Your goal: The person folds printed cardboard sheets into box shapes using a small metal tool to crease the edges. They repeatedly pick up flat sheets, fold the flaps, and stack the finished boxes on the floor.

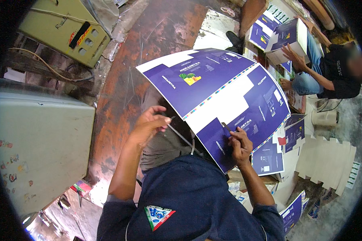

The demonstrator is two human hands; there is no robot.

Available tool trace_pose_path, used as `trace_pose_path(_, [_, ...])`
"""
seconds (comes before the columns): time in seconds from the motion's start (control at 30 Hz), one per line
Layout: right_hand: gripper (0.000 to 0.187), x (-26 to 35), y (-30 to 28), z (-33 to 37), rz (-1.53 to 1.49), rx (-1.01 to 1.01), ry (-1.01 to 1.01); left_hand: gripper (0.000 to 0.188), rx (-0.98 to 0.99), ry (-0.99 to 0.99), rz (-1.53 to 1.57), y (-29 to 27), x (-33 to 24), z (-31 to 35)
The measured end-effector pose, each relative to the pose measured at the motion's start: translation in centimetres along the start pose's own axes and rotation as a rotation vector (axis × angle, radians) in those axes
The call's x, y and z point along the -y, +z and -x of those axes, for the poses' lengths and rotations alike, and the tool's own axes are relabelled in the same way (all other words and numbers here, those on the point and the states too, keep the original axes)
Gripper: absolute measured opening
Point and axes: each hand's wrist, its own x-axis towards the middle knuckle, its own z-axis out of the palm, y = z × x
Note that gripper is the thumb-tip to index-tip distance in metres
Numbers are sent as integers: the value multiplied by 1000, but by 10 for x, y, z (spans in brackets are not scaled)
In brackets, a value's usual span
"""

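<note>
A large printed sheet (213, 86), purple and white with fruit pictures and a colour-bar line, lies bowed across my lap. My left hand (151, 125) is beside its left edge, thumb and fingers pinched on one end of a thin pale strip (180, 135). That strip slants down toward the sheet's lower left edge; its far end is hard to make out. My right hand (241, 148) is over the lower part of the sheet, fingers closed round a thin dark blade-like tool (226, 127). The tool's tip points up and left, over the print near the white cut-out area.
At the upper right another person sits holding a purple-and-white box (287, 38). More printed sheets (267, 158) lie to my right, beside pale notched cardboard (326, 162). A greenish metal cabinet (64, 30) and a large pale cabinet (44, 148) stand at the left.
</note>
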Motion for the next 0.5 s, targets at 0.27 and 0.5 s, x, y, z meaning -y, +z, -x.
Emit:
trace_pose_path(0.27, [20, -5, -1, 3, -3, -7, 20, 42, -631, 561, 263, -99, -18, -33])
trace_pose_path(0.5, [18, -11, -10, 18, -87, -11, 204, 55, -295, 187, 79, -41, -29, -40])
